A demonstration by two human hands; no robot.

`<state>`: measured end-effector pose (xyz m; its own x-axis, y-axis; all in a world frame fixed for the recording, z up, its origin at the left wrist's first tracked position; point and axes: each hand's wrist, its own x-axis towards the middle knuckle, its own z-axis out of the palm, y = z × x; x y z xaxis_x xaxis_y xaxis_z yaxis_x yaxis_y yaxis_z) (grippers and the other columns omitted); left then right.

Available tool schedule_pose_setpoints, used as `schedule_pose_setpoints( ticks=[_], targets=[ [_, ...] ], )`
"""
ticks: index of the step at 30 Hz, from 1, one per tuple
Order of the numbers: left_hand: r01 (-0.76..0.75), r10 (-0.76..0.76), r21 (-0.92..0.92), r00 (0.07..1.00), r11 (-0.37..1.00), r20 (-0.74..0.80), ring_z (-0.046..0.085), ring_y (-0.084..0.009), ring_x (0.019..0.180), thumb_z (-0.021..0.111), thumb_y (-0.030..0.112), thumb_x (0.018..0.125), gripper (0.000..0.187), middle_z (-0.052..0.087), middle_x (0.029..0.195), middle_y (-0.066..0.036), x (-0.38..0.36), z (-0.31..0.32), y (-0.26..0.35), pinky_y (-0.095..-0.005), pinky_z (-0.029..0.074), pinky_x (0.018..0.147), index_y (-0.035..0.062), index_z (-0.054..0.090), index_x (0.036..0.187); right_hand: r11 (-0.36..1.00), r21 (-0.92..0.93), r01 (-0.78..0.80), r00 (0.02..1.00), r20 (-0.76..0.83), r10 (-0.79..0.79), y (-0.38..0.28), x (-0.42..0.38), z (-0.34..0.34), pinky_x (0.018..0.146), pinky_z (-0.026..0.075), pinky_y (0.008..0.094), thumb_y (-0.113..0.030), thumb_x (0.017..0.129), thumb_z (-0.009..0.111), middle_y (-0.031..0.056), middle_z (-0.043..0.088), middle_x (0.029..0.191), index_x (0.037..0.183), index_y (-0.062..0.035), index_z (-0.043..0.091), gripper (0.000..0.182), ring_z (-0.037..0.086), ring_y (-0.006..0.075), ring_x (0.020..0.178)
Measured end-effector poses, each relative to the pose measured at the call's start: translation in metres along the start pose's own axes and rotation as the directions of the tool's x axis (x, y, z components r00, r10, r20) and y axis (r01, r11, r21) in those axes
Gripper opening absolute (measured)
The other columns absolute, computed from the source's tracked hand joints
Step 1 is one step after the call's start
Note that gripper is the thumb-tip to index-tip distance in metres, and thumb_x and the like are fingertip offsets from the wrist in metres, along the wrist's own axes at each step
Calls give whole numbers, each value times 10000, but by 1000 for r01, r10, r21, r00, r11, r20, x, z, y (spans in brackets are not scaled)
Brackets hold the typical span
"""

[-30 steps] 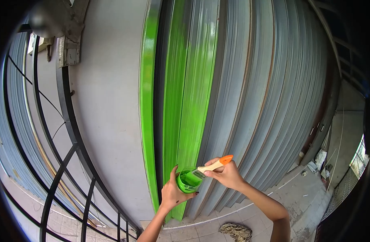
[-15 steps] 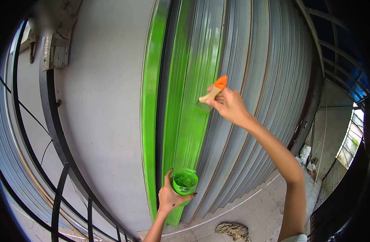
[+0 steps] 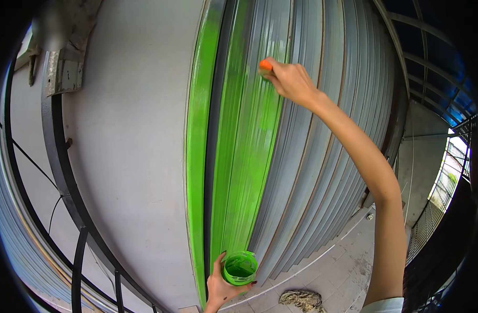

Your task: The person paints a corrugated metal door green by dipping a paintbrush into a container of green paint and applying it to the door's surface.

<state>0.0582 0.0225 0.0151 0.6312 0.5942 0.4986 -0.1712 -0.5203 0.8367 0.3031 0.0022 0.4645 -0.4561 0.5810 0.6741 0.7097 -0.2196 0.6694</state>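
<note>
My right hand [image 3: 293, 82] is closed round a paintbrush [image 3: 265, 65], held up against the ribbed metal shutter; its orange handle end shows, and the bristles are hidden. Low in front, my left hand [image 3: 222, 284] grips an open container of green paint [image 3: 240, 267] from its left and underside. Wet green paint covers the shutter's left folds [image 3: 244, 172], thinner and streaky near the top. The folds to the right [image 3: 314, 130] are bare grey metal.
A pale wall [image 3: 140, 156] stands left of the shutter. Black metal railing [image 3: 67, 172] curves along the far left. On the tiled floor lies a crumpled cloth-like bundle [image 3: 301, 299]. A barred gate [image 3: 442, 182] is at the far right.
My right hand has moved up the shutter with the brush, whose handle now points toward me. My left hand and the paint container sit lower in view.
</note>
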Motion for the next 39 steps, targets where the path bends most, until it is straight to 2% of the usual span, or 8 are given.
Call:
schedule_pose_setpoints(
  ticks=[10,13,16,21,25,28,33,39],
  targets=[
    [20,-25,-232,999,972,-21,652,-256,1062,951,245,497,1036,657,1123,-180,-18,0,-3,-379,511,952,-75,408,1320,875,123,468,880,20,-474,-112,-151,59,418,547,288,-9,861,592,102,623,762,927,-47,501,119,651,199,564],
    [29,-27,-219,1000,975,13,651,-258,1067,950,230,495,1044,655,1129,-183,-18,-1,-3,-380,511,956,-73,399,1329,909,324,261,891,281,-356,-93,-130,45,368,497,303,6,844,608,107,622,759,973,-44,497,177,604,194,485],
    [68,-62,-250,997,966,35,653,-259,1065,952,231,499,1056,659,1125,-184,-17,3,-2,-380,509,962,-71,386,1337,967,233,104,978,151,-141,-22,-56,24,329,354,335,13,876,585,72,583,628,1019,-62,500,182,529,199,417],
    [85,-75,-211,996,974,54,646,-249,1064,959,218,539,1011,648,1165,-164,-19,9,1,-385,531,943,-1,426,1370,986,-75,148,977,-145,-158,31,8,-6,357,405,287,-25,877,632,51,647,715,984,-69,547,144,583,156,492],
    [70,-59,-227,997,971,56,638,-266,1072,968,206,510,1066,631,1178,-163,-23,14,-24,-388,530,945,6,395,1385,922,-143,359,932,12,-361,-33,-63,31,377,504,271,-58,905,596,110,688,829,966,-46,555,75,658,174,568],
    [92,-74,-368,995,925,63,620,-275,1102,972,183,493,1100,600,1217,-159,-23,15,-27,-396,526,953,19,371,1400,876,47,481,874,-100,-475,-89,-126,55,361,509,260,-12,888,577,145,675,801,919,-44,540,59,662,192,562],
    [145,-124,-376,989,915,78,594,-278,1144,975,172,487,1131,567,1259,-160,-22,9,-13,-410,517,972,29,344,1415,892,330,310,892,224,-393,-81,-102,50,321,448,251,161,732,523,97,612,731,971,-64,530,329,579,152,479],
    [195,-163,-464,981,864,108,593,-282,1145,977,169,485,1176,547,1284,-166,-23,8,-8,-415,518,977,26,302,1437,966,-59,251,949,-183,-258,17,30,21,319,392,265,98,806,531,70,617,721,1009,-96,536,280,510,146,425]
  ],
)
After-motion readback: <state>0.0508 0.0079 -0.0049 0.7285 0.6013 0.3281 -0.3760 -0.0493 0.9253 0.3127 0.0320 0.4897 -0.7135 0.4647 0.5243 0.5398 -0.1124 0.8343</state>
